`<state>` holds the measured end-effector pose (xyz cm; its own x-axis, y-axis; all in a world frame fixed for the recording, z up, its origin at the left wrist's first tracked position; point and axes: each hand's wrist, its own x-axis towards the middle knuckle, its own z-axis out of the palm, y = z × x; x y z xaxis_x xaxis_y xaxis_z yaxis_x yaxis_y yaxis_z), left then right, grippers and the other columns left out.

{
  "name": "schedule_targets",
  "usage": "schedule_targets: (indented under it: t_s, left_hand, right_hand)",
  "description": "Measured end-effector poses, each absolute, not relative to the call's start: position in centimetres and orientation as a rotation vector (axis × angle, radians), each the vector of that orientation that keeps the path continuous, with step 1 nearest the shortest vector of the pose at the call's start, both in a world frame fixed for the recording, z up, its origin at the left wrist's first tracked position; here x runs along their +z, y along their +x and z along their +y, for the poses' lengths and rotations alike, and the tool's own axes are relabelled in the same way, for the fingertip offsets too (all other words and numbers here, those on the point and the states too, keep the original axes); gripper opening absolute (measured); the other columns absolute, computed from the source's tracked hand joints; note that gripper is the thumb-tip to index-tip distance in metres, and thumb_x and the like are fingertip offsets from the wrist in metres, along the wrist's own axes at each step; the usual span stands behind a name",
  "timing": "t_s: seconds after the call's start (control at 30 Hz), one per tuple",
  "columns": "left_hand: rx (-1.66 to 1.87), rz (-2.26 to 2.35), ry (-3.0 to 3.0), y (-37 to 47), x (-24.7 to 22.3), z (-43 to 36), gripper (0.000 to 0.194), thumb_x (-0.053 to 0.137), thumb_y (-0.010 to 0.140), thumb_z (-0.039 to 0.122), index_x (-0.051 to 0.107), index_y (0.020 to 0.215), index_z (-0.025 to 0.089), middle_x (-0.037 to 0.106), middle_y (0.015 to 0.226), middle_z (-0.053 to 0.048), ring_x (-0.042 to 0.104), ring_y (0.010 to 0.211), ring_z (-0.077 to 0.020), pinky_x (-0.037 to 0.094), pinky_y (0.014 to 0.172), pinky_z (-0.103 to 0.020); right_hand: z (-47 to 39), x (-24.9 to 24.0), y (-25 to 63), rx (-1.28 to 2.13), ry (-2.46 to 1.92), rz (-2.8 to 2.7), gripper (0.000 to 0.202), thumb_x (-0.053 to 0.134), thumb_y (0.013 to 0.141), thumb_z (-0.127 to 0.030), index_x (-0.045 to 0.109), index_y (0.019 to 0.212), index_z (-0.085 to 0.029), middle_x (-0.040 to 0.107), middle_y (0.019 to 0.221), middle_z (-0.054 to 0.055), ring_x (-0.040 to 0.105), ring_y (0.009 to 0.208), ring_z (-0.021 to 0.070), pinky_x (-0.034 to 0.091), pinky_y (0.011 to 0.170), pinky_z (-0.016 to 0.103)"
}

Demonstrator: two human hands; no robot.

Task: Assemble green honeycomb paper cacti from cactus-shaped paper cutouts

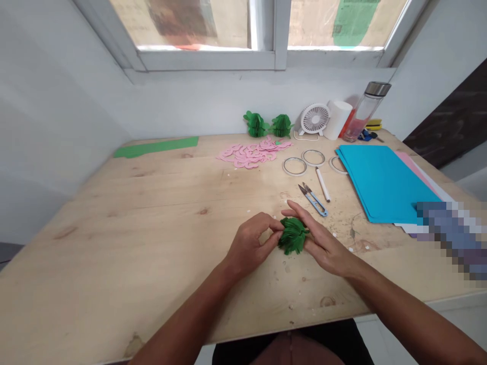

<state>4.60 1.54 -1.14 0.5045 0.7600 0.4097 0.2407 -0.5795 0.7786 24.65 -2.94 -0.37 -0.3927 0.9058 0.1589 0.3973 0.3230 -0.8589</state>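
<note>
A green folded-paper ornament (292,236) with many thin layers is between my two hands, just above the wooden table near its front edge. My left hand (253,241) pinches the ornament's left side between thumb and fingertips. On the other side, my right hand (317,241) cups it, with the fingers stretched along the top and the thumb underneath. Part of the ornament's right side is hidden by that hand. Beyond my right hand lie blue-handled thread snips (313,199) with their blades pointing away, and a white pen (323,184).
Pink paper cutouts (251,153) lie in a pile before two green paper ornaments (256,125) at the wall. Tape rolls (294,166), a small fan (315,119) and a glass bottle (365,114) stand or lie rightward. Blue sheets (388,182) are at right, a green strip (155,147) at far left.
</note>
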Motion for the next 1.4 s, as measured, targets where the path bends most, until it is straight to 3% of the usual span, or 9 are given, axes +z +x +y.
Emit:
schedule_targets:
  t_s: [0.37, 0.53, 0.63, 0.9, 1.4]
  left_hand:
    - [0.979, 0.775, 2.173, 4.72, -1.13, 1.43, 0.010, 0.054, 0.082, 0.016, 0.058, 0.074, 0.020, 0.062, 0.073, -0.003, 0.057, 0.073, -0.0162, 0.045, 0.069, -0.030]
    - [1.074, 0.814, 2.084, 4.50, -0.72, 1.55, 0.009, 0.056, 0.082, 0.016, 0.059, 0.075, 0.019, 0.064, 0.075, -0.003, 0.060, 0.074, -0.0148, 0.047, 0.071, -0.028]
    - [1.151, 0.872, 2.038, 4.42, -0.55, 1.49, 0.007, 0.057, 0.082, 0.015, 0.060, 0.076, 0.018, 0.064, 0.076, -0.002, 0.062, 0.072, -0.0137, 0.048, 0.069, -0.026]
    - [1.313, 0.865, 2.029, 4.26, -0.65, 1.47, 0.006, 0.058, 0.082, 0.012, 0.058, 0.080, 0.017, 0.062, 0.076, -0.002, 0.061, 0.071, -0.0117, 0.048, 0.065, -0.024]
    - [1.389, 0.712, 2.202, 4.50, -0.75, 1.14, 0.015, 0.056, 0.081, 0.003, 0.057, 0.085, 0.017, 0.062, 0.081, -0.005, 0.060, 0.080, -0.0146, 0.051, 0.069, -0.028]
  right_hand:
    - [-2.96, -0.42, 24.48, 0.973, -1.136, -1.918, 0.073, 0.040, 0.083, -0.011, 0.014, 0.148, -0.031, 0.042, 0.142, 0.007, 0.041, 0.131, 0.0224, 0.035, 0.106, 0.046]
    - [-2.65, -0.79, 24.50, 0.768, -1.196, -1.741, 0.067, 0.048, 0.083, -0.016, 0.024, 0.145, -0.030, 0.045, 0.140, 0.008, 0.047, 0.123, 0.0245, 0.039, 0.101, 0.046]
    - [-2.46, -0.86, 24.59, 0.590, -1.228, -1.607, 0.059, 0.052, 0.084, -0.019, 0.033, 0.140, -0.029, 0.048, 0.136, 0.009, 0.048, 0.120, 0.0250, 0.041, 0.096, 0.045]
    - [-2.37, -0.52, 24.70, 0.415, -1.238, -1.611, 0.024, 0.056, 0.085, -0.018, 0.057, 0.108, -0.026, 0.063, 0.102, 0.005, 0.058, 0.099, 0.0195, 0.045, 0.086, 0.036]
    - [-2.49, -0.52, 24.51, 0.364, -1.217, -1.703, 0.027, 0.058, 0.084, -0.018, 0.056, 0.110, -0.024, 0.064, 0.105, 0.006, 0.059, 0.100, 0.0194, 0.047, 0.087, 0.034]
